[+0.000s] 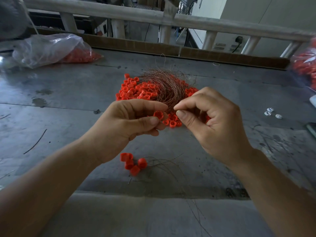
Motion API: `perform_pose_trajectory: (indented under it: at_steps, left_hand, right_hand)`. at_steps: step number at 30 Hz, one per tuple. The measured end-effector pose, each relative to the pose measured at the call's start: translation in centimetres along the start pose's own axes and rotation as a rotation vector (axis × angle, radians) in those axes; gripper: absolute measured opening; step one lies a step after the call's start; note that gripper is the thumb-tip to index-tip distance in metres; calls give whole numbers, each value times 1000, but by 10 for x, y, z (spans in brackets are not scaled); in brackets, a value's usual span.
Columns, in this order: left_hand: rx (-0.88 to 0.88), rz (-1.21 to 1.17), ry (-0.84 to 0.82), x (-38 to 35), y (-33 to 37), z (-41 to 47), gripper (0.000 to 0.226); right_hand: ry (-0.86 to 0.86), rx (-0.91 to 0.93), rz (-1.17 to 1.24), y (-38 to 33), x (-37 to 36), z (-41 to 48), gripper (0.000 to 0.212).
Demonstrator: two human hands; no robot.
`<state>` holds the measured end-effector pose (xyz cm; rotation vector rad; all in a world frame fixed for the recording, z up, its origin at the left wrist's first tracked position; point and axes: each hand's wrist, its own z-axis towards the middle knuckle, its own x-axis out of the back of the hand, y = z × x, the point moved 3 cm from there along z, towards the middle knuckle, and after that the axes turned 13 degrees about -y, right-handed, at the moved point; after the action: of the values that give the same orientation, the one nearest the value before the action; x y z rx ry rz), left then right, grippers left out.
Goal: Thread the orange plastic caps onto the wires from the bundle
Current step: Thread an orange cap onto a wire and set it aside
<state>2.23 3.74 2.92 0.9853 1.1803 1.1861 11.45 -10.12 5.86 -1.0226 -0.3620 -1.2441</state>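
Bare grey table (68,93) spreads to the left and toward its near edge, where a few capped wires (132,163) lie; a cardboard strip (136,43) bounds the far side. Above the pile of caps (136,89), the left hand (130,124) pinches one orange cap (158,115). The right hand (210,120) presses thumb and forefinger together at the wire bundle (167,88)'s near tip, the strand too fine to see.
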Motion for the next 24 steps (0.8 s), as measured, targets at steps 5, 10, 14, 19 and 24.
perform_pose_trajectory:
  at_steps: [5,10,14,19,24]
  left_hand:
    - [-20,-17,-3,-1,1,0,26]
    - [-31,-6,-14,0,1,0,37]
    - [-29,1,-23,1,1,0,39]
    - [-20,13,-2,1,1,0,39]
    - [-24,5,-8,0,1,0,38]
  right_hand:
    - [-18,-30,28,2,-1,0,6]
    - [-83,-38,21,1,-5,0,5]
    - [-104,-45,8,2,-6,0,6]
    - [-87,-63,38,1,-4,-1,6]
    - [-87,-63,38,0,-4,-1,6]
